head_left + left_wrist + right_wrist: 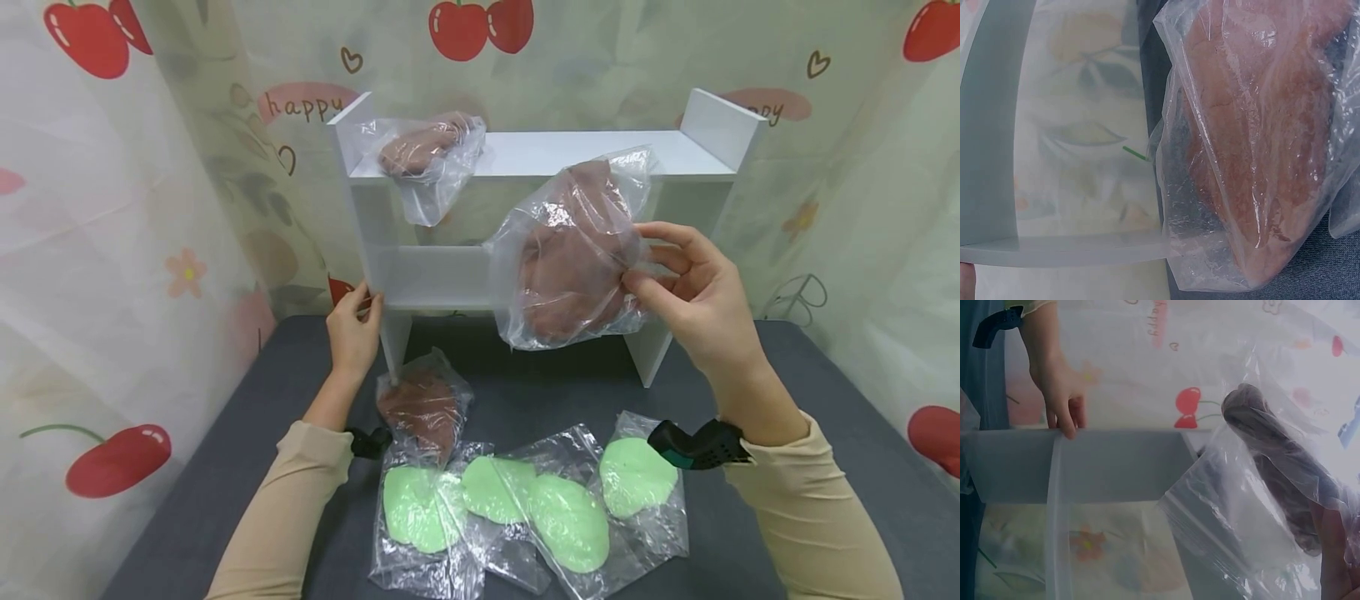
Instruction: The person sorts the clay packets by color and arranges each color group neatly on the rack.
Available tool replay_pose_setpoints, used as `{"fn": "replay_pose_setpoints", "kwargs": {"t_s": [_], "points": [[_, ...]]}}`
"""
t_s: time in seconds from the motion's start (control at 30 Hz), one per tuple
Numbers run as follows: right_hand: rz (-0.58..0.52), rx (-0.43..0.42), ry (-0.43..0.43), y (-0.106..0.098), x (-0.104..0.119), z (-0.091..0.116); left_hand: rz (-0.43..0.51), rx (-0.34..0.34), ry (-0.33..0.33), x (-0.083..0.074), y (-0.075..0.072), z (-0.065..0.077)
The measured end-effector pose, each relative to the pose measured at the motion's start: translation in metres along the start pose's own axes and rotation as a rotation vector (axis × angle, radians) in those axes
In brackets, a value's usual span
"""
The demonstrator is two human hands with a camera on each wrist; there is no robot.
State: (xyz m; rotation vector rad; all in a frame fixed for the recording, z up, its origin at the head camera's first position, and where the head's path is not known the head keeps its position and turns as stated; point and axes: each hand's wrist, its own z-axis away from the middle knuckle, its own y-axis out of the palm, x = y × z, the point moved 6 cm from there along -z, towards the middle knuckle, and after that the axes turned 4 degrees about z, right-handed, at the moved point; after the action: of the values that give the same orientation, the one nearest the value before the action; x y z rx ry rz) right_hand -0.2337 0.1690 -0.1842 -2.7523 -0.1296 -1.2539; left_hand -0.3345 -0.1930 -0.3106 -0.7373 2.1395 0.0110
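Before white shelf [540, 147], head view, I see bagged brown lump [573, 258], right hand [697, 296] pinching its right edge; left hand [356, 332] grips shelf's side. Left wrist: second brown lump [1260, 144] near shelf. Right wrist: bagged lump up-left of right hand.

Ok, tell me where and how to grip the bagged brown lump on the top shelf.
Probably pinch the loose plastic hanging over the front edge of the white shelf, coming from the front: that flap dangles free, while the brown lump rests on top.
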Motion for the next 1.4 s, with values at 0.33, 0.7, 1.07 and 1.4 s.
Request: {"fn": "replay_pose_setpoints", "kwargs": {"t_s": [0.33,0.7,1.07,1.4], "points": [[0.042,-0.046,-0.009,-0.005,0.004,-0.017,-0.003,0.001,-0.002,-0.001,0.000,0.001],[-0.055,-0.066,0.038,-0.006,0.001,-0.045,0.013,0.004,-0.019,0.002,0.000,0.000],[-0.140,-0.106,0.085,-0.006,-0.005,-0.075,0.018,0.014,-0.021,0.002,0.001,0.001],[-0.101,-0.127,0.129,0.000,-0.012,-0.104,0.020,0.011,-0.025,0.002,0.001,0.000]]}}
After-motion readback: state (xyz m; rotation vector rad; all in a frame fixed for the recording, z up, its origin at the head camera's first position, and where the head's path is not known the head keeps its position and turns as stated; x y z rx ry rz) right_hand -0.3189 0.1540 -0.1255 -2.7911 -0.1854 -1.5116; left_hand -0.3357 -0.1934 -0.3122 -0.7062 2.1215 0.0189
